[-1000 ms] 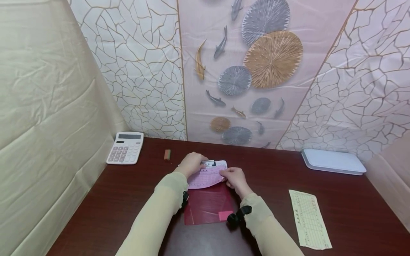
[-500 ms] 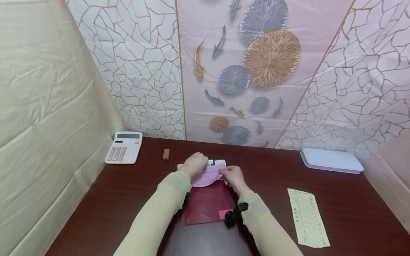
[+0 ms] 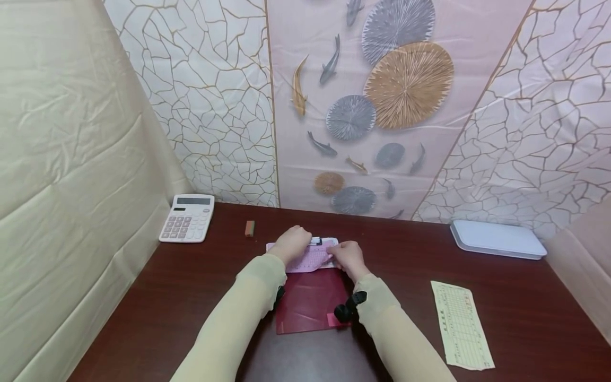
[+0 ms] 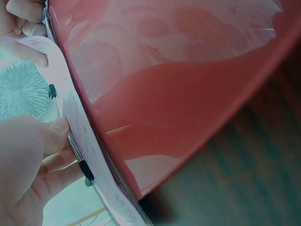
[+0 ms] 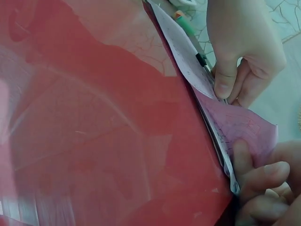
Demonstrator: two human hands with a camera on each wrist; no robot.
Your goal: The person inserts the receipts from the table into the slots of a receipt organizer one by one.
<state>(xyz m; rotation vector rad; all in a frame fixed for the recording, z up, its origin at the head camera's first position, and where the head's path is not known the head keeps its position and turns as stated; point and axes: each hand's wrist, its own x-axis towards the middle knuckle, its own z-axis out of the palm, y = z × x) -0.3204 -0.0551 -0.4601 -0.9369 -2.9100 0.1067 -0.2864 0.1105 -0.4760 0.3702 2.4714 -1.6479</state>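
Note:
A dark red folder [image 3: 310, 302] lies on the table, with a metal clip [image 3: 315, 241] at its far end. My left hand [image 3: 292, 245] pinches that clip; its thumb presses on the metal bar in the left wrist view. Under the clip is a pink printed form [image 3: 310, 260], its near edge curled up from the folder. My right hand [image 3: 349, 259] pinches the form's right corner, and the right wrist view shows this pink corner [image 5: 254, 127] bent upward. Beneath it, a paler sheet [image 5: 181, 52] shows along the folder's edge. The left palm hides part of the form.
A yellow printed slip [image 3: 463, 324] lies to the right. Behind it rests a pale flat case [image 3: 496, 239]. A white calculator [image 3: 187, 218] and a small red-green block [image 3: 250, 228] are at the back left. Patterned cloth [image 3: 229, 106] hangs behind the table.
My left hand has shifted right and curled over the clip. The right hand has drawn the form's corner slightly upward, so its near edge has moved back, baring more of the folder.

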